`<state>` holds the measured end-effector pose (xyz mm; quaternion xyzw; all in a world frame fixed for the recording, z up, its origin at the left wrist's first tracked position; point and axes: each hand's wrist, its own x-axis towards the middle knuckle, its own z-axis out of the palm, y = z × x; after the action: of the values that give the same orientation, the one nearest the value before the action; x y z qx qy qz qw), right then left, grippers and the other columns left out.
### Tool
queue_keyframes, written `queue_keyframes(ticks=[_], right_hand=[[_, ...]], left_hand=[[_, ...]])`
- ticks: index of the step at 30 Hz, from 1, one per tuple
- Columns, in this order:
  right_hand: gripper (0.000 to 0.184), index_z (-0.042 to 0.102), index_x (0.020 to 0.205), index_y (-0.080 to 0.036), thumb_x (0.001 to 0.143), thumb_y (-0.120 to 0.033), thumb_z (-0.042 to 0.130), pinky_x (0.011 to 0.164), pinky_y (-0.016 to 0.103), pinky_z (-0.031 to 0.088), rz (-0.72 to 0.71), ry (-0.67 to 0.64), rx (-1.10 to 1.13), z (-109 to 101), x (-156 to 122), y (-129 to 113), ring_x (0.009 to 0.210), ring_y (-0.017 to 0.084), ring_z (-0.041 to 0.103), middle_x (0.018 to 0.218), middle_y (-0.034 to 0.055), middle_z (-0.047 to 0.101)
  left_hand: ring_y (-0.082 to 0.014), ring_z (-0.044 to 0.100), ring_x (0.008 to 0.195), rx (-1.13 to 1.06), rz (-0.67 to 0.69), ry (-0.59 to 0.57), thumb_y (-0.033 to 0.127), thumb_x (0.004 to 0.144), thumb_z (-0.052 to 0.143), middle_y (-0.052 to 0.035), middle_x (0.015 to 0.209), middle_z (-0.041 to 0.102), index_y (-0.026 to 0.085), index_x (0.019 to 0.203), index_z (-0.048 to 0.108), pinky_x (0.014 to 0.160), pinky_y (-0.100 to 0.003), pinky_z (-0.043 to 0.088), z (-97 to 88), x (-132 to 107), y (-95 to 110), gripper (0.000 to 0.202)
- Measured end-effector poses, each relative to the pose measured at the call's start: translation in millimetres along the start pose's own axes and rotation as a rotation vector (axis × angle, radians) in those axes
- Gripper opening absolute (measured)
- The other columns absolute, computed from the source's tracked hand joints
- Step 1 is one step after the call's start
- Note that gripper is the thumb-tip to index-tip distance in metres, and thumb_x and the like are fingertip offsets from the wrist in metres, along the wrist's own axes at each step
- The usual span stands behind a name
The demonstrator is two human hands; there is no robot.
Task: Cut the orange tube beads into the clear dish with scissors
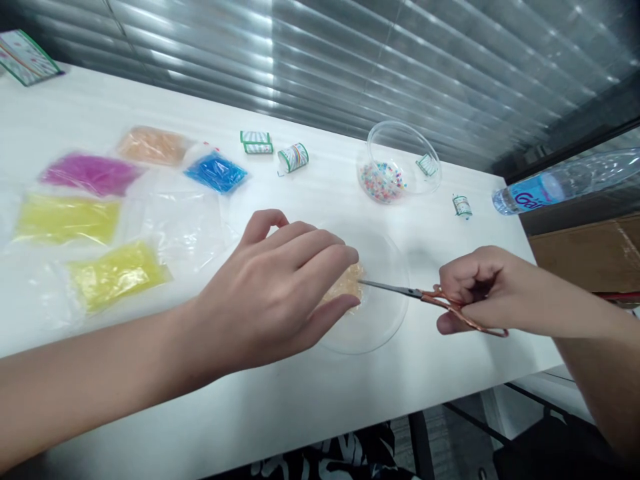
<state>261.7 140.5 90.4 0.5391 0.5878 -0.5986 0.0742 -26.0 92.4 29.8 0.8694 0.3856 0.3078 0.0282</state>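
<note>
My left hand (287,287) is over a clear, shallow bowl (387,333), palm down, with its fingers curved and the thumb apart from them. Some fingertips are hidden behind the hand. Pale orange shredded bits (353,277) show in the bowl, in the gap between thumb and forefinger. My right hand (475,287) grips a pair of scissors (400,289) by their copper-coloured handles. The dark blades look closed, and their tips point left at the orange bits, near my left fingers.
Clear bags of yellow (120,273), purple (93,173), peach (153,145) and blue (215,172) filling lie left. Behind are a clear bowl (437,150) with coloured beads (383,181) and several printed wrappers (294,157). A water bottle (540,190) lies at the right edge.
</note>
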Motion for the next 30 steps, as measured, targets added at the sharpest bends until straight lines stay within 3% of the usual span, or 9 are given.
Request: queue_keyframes(ticks=[4, 9, 15, 18, 21, 25, 30], right_hand=[[0.033, 0.045, 0.054, -0.019, 0.072, -0.019, 0.073, 0.056, 0.019, 0.047, 0.012, -0.025, 0.049, 11.6, 2.5, 10.8, 0.044, 0.003, 0.042, 0.047, -0.0102, 0.041], [0.019, 0.056, 0.061, -0.02, 0.076, -0.015, 0.068, 0.067, 0.021, 0.054, 0.0, -0.06, 0.077, 11.6, 3.7, 13.4, 0.047, 0.004, 0.049, 0.05, -0.0093, 0.047], [0.031, 0.048, 0.055, -0.019, 0.074, -0.019, 0.073, 0.05, 0.015, 0.044, 0.0, -0.047, 0.051, 12.8, 7.3, 11.8, 0.042, 0.002, 0.039, 0.045, -0.0106, 0.039], [0.03, 0.047, 0.056, -0.018, 0.074, -0.019, 0.072, 0.039, 0.014, 0.029, 0.02, -0.046, 0.054, 15.3, 7.5, 9.9, 0.039, 0.0, 0.027, 0.045, -0.0114, 0.035], [0.031, 0.044, 0.055, -0.018, 0.072, -0.016, 0.07, 0.036, 0.016, 0.019, 0.038, -0.038, 0.066, 17.9, 6.2, 6.3, 0.039, 0.0, 0.024, 0.046, -0.0115, 0.032], [0.034, 0.041, 0.052, -0.018, 0.068, -0.011, 0.07, 0.039, 0.017, 0.024, 0.054, -0.051, 0.113, 20.0, 4.2, -1.2, 0.04, 0.0, 0.025, 0.047, -0.0112, 0.033], [0.027, 0.048, 0.054, -0.018, 0.07, -0.008, 0.067, 0.042, 0.017, 0.032, 0.102, -0.068, 0.134, 17.9, 3.9, -1.7, 0.037, 0.001, 0.029, 0.045, -0.011, 0.039]], left_hand=[[-0.0182, 0.066, 0.079, -0.009, 0.007, -0.024, 0.036, 0.09, 0.062, -0.0002, 0.089, 0.069, 0.017, 0.101, 0.058, 0.079, -0.038, 0.039, 2.4, -0.8, 1.3, 0.022], [-0.0167, 0.066, 0.078, -0.032, 0.02, -0.03, 0.033, 0.09, 0.063, 0.0011, 0.087, 0.069, 0.017, 0.1, 0.057, 0.08, -0.037, 0.039, 3.2, -1.8, 2.2, 0.02], [-0.0157, 0.067, 0.08, -0.05, 0.04, 0.004, 0.028, 0.09, 0.064, 0.0019, 0.086, 0.069, 0.017, 0.094, 0.059, 0.079, -0.036, 0.039, 4.0, -2.1, 0.5, 0.013], [-0.0159, 0.068, 0.081, -0.075, 0.05, 0.009, 0.025, 0.09, 0.062, 0.0022, 0.085, 0.07, 0.017, 0.093, 0.059, 0.08, -0.037, 0.039, 4.4, -1.9, 1.0, 0.008], [-0.016, 0.068, 0.083, -0.097, 0.062, -0.011, 0.022, 0.09, 0.061, 0.0015, 0.087, 0.071, 0.018, 0.095, 0.06, 0.081, -0.037, 0.039, 3.8, -1.3, 1.7, 0.006], [-0.0154, 0.067, 0.088, -0.133, 0.093, -0.041, 0.017, 0.091, 0.059, 0.0018, 0.096, 0.073, 0.019, 0.099, 0.06, 0.081, -0.038, 0.037, 2.1, 0.8, 2.3, 0.009], [-0.0157, 0.067, 0.089, -0.158, 0.11, -0.044, 0.017, 0.09, 0.059, 0.0031, 0.094, 0.073, 0.018, 0.099, 0.06, 0.081, -0.038, 0.036, 2.4, 2.3, 1.6, 0.009]])
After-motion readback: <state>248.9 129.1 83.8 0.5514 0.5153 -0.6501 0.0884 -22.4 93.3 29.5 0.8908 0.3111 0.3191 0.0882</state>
